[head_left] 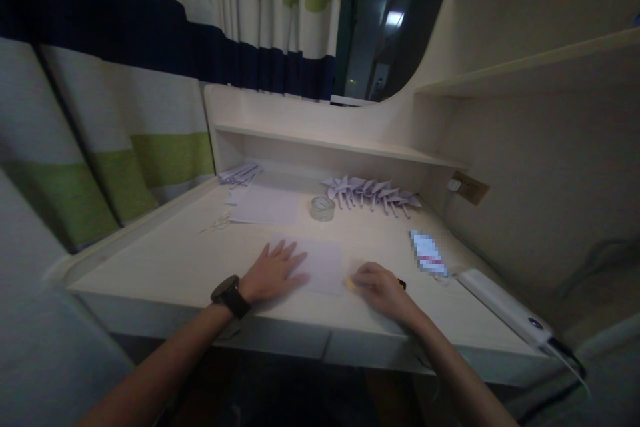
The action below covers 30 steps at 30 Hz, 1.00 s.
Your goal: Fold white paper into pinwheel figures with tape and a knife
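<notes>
My left hand (276, 272), with a dark watch on its wrist, lies flat with fingers spread on the left part of a white paper sheet (324, 268). My right hand (376, 288) is closed at the sheet's right edge. It grips a slim yellow-and-black tool; its yellow tip (350, 283) shows by the fingers and a black end (402, 284) sticks out behind the hand. The grip hides the middle of the tool, so its exact kind cannot be made out. The sheet lies flat on the white desk.
Behind are a stack of paper (267, 203), rolled paper sticks (241, 175), a roll of clear tape (323, 209) and a row of several paper pinwheels (370, 193). A lit phone (429, 253) and a white power strip (505, 307) lie right. Thin pale pieces (217, 222) lie left.
</notes>
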### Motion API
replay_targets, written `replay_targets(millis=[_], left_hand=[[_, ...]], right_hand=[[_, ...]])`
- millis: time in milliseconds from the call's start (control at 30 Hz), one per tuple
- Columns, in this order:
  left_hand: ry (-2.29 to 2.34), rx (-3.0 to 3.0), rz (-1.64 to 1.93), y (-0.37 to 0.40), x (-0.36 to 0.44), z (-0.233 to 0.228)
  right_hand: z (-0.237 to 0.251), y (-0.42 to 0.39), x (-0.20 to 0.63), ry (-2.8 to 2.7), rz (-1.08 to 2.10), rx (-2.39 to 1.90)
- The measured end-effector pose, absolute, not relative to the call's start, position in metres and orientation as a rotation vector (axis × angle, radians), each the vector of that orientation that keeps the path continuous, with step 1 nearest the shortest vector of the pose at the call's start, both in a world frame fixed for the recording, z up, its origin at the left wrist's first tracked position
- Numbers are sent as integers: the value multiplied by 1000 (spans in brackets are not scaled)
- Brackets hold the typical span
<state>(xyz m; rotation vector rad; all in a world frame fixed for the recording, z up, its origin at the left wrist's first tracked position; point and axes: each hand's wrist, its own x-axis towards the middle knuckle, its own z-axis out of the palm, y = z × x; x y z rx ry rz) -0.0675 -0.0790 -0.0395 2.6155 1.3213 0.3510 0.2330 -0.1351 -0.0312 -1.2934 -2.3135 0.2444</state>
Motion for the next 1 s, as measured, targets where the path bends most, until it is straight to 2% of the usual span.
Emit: replay_targets(millis=[333,667,1000], left_hand=[[1186,2784,447,-97,-48,-32],[932,2936,704,-90,-54,-26],[755,2250,765,-96,-73,23]], right_hand=[[-22,-139,223,-2218,144,-1386],[0,-134,238,-2224,257,-1398],[21,-136,263,-2148,160,-1200]])
